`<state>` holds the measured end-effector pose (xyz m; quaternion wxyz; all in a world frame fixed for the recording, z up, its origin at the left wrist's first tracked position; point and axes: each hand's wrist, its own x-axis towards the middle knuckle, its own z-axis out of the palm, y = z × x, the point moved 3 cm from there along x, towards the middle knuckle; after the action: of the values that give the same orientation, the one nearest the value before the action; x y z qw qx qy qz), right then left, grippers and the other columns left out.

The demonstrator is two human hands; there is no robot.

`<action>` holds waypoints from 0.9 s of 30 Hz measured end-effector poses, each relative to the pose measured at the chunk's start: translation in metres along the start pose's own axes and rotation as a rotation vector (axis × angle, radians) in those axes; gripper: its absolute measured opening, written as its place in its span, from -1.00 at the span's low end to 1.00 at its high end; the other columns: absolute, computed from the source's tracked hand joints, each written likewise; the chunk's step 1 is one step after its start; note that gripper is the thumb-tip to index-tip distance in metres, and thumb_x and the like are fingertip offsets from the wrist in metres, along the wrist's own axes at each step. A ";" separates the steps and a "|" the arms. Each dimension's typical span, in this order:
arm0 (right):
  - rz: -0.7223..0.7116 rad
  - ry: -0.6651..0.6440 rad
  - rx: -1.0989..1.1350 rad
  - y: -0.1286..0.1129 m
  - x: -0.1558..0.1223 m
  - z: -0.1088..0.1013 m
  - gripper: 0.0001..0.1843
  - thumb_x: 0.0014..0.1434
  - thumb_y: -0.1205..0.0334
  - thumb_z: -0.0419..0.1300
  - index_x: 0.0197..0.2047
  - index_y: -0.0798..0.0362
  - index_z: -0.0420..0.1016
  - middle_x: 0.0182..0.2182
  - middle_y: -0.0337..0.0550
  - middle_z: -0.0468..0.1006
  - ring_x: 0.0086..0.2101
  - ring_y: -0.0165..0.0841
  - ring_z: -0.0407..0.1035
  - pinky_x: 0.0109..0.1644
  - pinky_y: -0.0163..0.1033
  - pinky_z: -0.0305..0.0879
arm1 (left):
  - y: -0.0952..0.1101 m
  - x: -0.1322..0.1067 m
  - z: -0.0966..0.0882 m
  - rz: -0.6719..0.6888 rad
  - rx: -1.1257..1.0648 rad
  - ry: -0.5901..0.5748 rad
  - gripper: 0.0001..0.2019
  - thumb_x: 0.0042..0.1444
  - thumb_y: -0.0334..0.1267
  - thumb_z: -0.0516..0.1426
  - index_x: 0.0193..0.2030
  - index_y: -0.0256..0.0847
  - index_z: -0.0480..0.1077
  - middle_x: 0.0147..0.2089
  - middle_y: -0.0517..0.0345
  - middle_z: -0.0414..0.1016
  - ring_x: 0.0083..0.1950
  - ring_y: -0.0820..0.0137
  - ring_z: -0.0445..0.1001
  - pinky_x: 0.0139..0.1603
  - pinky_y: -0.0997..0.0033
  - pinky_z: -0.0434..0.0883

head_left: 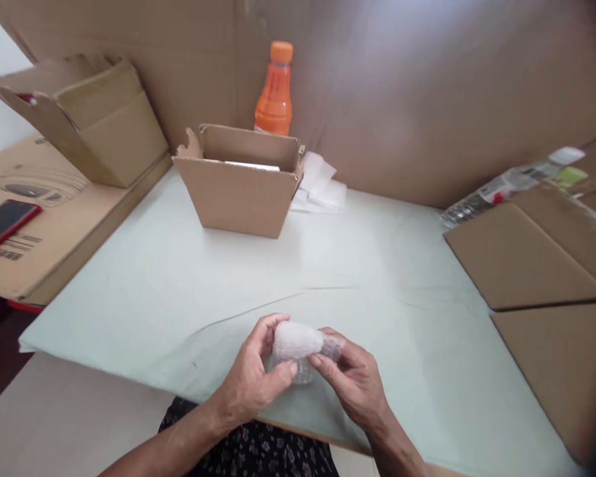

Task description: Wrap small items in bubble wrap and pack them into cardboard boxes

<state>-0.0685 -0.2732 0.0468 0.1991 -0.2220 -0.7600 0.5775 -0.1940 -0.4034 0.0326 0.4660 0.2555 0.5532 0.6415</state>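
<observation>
Both my hands hold a small bundle wrapped in bubble wrap (298, 344) just above the near edge of the pale green table sheet (179, 278). My left hand (253, 377) curls round its left side, thumb pressed on the underside. My right hand (352, 377) pinches the right end with fingertips. What is inside the wrap is hidden.
An open small cardboard box (238, 192) stands at the back middle, an orange bottle (275, 89) behind it, white papers (322, 185) beside it. Another open box (89, 119) and a red phone (4, 222) lie left. Flat cardboard sheets (531, 258) and a plastic bottle (511, 182) lie right.
</observation>
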 end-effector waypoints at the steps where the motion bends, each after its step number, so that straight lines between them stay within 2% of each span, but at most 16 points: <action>1: 0.015 0.008 0.034 0.001 0.004 0.001 -0.76 0.29 0.01 0.27 -0.23 -0.01 0.62 -0.35 -0.18 0.61 -0.35 -0.36 0.48 -0.25 -0.33 0.42 | 0.000 0.003 -0.001 0.008 0.010 -0.035 -0.50 0.08 -0.32 0.22 0.20 -0.21 0.34 0.07 0.01 0.54 0.03 0.26 0.50 0.07 0.32 0.44; 4: 0.097 -0.034 0.025 0.005 0.014 -0.002 -0.69 0.24 -0.07 0.28 -0.20 0.01 0.61 -0.37 -0.16 0.61 -0.35 -0.32 0.48 -0.26 -0.30 0.43 | -0.002 0.008 -0.004 -0.011 0.175 -0.124 -0.51 0.11 -0.40 0.12 0.23 -0.21 0.38 0.10 0.02 0.57 0.01 0.28 0.53 0.07 0.32 0.45; 6: 0.125 -0.064 -0.045 0.007 0.018 -0.008 -0.59 0.17 -0.10 0.32 -0.05 0.01 0.61 -0.27 -0.11 0.64 -0.27 -0.27 0.51 -0.17 -0.26 0.45 | -0.006 0.009 -0.007 -0.023 0.365 -0.125 -0.46 0.10 -0.44 0.08 0.26 -0.22 0.37 0.10 0.01 0.59 -0.01 0.27 0.55 0.06 0.30 0.46; 8: 0.136 -0.112 -0.118 0.006 0.021 -0.012 -0.49 0.11 -0.10 0.35 0.04 0.01 0.59 -0.19 -0.08 0.65 -0.20 -0.23 0.52 -0.10 -0.23 0.46 | -0.008 0.010 -0.011 -0.015 0.548 -0.175 -0.38 0.08 -0.46 0.08 0.34 -0.18 0.32 0.18 -0.01 0.57 0.09 0.21 0.56 0.15 0.23 0.46; 10: 0.149 -0.195 -0.185 0.005 0.023 -0.012 -0.62 0.16 -0.09 0.31 -0.10 0.02 0.61 -0.27 -0.12 0.64 -0.27 -0.26 0.50 -0.17 -0.27 0.43 | -0.003 0.013 -0.015 0.034 0.705 -0.300 -0.35 0.10 -0.42 0.12 0.38 -0.14 0.28 0.26 -0.03 0.53 0.20 0.14 0.53 0.23 0.16 0.45; 11: 0.153 -0.220 -0.211 0.004 0.024 -0.013 -0.67 0.20 -0.08 0.27 -0.21 0.03 0.60 -0.35 -0.15 0.61 -0.33 -0.30 0.47 -0.22 -0.29 0.40 | 0.005 0.016 -0.020 0.088 0.778 -0.334 -0.35 0.11 -0.37 0.16 0.39 -0.13 0.27 0.29 -0.04 0.51 0.24 0.11 0.51 0.25 0.14 0.46; 12: 0.156 -0.214 -0.229 0.004 0.024 -0.014 -0.66 0.25 -0.08 0.22 -0.30 0.03 0.57 -0.40 -0.18 0.58 -0.38 -0.33 0.44 -0.27 -0.31 0.37 | 0.017 0.022 -0.027 0.175 0.854 -0.320 -0.35 0.13 -0.31 0.19 0.40 -0.13 0.26 0.30 -0.07 0.50 0.26 0.08 0.50 0.25 0.11 0.47; 13: 0.158 -0.178 -0.237 0.004 0.025 -0.017 -0.63 0.27 -0.09 0.19 -0.34 0.03 0.54 -0.44 -0.20 0.55 -0.41 -0.35 0.41 -0.31 -0.32 0.35 | 0.034 0.030 -0.036 0.301 0.932 -0.247 -0.35 0.16 -0.26 0.21 0.41 -0.14 0.24 0.30 -0.10 0.49 0.27 0.07 0.50 0.25 0.10 0.48; 14: 0.167 -0.125 -0.239 0.004 0.025 -0.020 -0.62 0.28 -0.11 0.18 -0.34 0.03 0.53 -0.45 -0.21 0.54 -0.42 -0.35 0.40 -0.33 -0.33 0.34 | 0.056 0.040 -0.045 0.448 1.007 -0.124 -0.35 0.18 -0.22 0.21 0.42 -0.16 0.22 0.31 -0.13 0.47 0.29 0.06 0.48 0.27 0.07 0.46; 16: 0.202 -0.028 -0.235 0.006 0.023 -0.029 -0.62 0.27 -0.14 0.20 -0.28 0.02 0.53 -0.42 -0.21 0.55 -0.40 -0.35 0.42 -0.32 -0.34 0.34 | 0.102 0.061 -0.064 0.799 1.150 0.191 -0.43 0.28 -0.27 0.14 0.42 -0.15 0.20 0.32 -0.12 0.45 0.34 0.10 0.42 0.35 0.03 0.39; 18: 0.234 0.003 -0.248 0.006 0.020 -0.036 -0.63 0.27 -0.14 0.20 -0.24 0.02 0.53 -0.39 -0.21 0.56 -0.37 -0.34 0.44 -0.30 -0.34 0.36 | 0.140 0.089 -0.078 0.991 1.277 0.397 -0.43 0.28 -0.37 0.10 0.43 -0.18 0.17 0.35 -0.12 0.40 0.46 0.08 0.27 0.45 -0.07 0.23; 20: 0.231 -0.003 -0.302 0.003 0.017 -0.040 -0.65 0.28 -0.12 0.19 -0.25 0.01 0.53 -0.39 -0.22 0.56 -0.36 -0.34 0.45 -0.28 -0.34 0.36 | 0.164 0.121 -0.087 1.018 1.388 0.478 -0.43 0.23 -0.46 0.07 0.40 -0.26 0.22 0.32 -0.16 0.42 0.46 0.06 0.25 0.47 -0.12 0.17; 23: 0.157 0.005 -0.422 -0.010 0.018 -0.048 -0.67 0.26 -0.09 0.21 -0.32 0.00 0.53 -0.43 -0.24 0.55 -0.40 -0.35 0.44 -0.30 -0.34 0.36 | 0.177 0.153 -0.094 0.964 1.501 0.527 -0.56 0.16 -0.54 0.02 0.16 -0.26 0.45 0.02 -0.07 0.59 0.13 0.13 0.52 0.38 -0.12 0.23; 25: 0.107 0.050 -0.468 -0.022 0.021 -0.059 -0.67 0.21 -0.08 0.25 -0.38 0.00 0.53 -0.47 -0.24 0.54 -0.43 -0.36 0.43 -0.33 -0.34 0.36 | 0.176 0.155 -0.091 0.965 1.536 0.519 -0.63 0.13 -0.57 0.01 -0.06 -0.20 0.53 -0.19 0.04 0.59 -0.09 0.21 0.54 0.25 -0.06 0.33; 27: 0.077 0.151 -0.440 -0.038 0.026 -0.076 -0.68 0.15 -0.10 0.32 -0.34 0.00 0.56 -0.47 -0.23 0.56 -0.45 -0.34 0.45 -0.37 -0.33 0.38 | 0.173 0.141 -0.083 1.007 1.558 0.459 -0.66 0.14 -0.58 0.00 -0.15 -0.18 0.53 -0.27 0.08 0.57 -0.18 0.24 0.51 0.11 0.04 0.38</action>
<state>-0.0515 -0.2078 0.1039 0.1800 -0.3314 -0.8416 0.3866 -0.3801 -0.3108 0.1484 -0.2855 0.5699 0.7279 0.2528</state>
